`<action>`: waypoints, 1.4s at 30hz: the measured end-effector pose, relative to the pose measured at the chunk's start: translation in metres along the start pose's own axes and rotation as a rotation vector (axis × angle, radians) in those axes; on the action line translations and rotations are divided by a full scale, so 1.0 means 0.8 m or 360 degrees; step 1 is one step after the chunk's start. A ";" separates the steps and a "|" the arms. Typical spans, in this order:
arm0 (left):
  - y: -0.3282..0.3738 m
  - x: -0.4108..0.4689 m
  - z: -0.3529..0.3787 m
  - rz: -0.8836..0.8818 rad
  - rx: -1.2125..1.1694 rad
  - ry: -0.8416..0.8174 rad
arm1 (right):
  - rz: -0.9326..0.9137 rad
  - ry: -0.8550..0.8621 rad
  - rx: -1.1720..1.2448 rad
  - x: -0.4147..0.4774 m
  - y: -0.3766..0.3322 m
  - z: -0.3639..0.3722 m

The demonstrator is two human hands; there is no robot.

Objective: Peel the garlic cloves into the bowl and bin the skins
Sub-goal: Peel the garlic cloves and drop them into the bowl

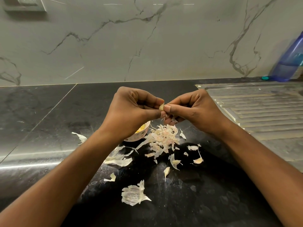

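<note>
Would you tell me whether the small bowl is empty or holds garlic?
Not empty: yellowish peeled cloves show inside the bowl; the left forearm hides how full it is.

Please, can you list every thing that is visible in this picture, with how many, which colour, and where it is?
clove: one, pale, pinched between left hand and right hand
bowl: one, white, partly hidden by the left hand
peeled garlic: count unclear, yellow, in the bowl
skins: many, whitish-pink, piled right of the bowl, scattered nearer
loose cloves: at least two, pale, among the skins
counter: one, black
drainboard: one, steel, right
bottle: one, blue, far right
socket: one, pale, top left wall
hands: two, above the bowl and skins
</note>
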State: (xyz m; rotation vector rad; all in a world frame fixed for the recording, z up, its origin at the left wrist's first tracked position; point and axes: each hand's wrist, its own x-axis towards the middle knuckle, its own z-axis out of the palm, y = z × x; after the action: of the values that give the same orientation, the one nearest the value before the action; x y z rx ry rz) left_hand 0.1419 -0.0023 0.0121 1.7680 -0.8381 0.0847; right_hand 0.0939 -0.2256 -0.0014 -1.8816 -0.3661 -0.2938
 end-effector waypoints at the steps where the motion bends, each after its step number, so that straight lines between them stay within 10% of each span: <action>1: 0.001 0.000 -0.001 -0.0002 0.0001 0.0001 | -0.0001 -0.0009 0.0000 0.000 -0.001 0.000; 42: 0.006 -0.002 0.001 -0.0052 -0.0033 -0.0031 | -0.0005 0.0040 -0.0029 -0.002 -0.004 0.003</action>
State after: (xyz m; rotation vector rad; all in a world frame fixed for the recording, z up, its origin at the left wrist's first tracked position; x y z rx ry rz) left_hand 0.1378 -0.0027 0.0151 1.7646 -0.8214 0.0369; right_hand 0.0911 -0.2224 0.0001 -1.8937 -0.3503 -0.3235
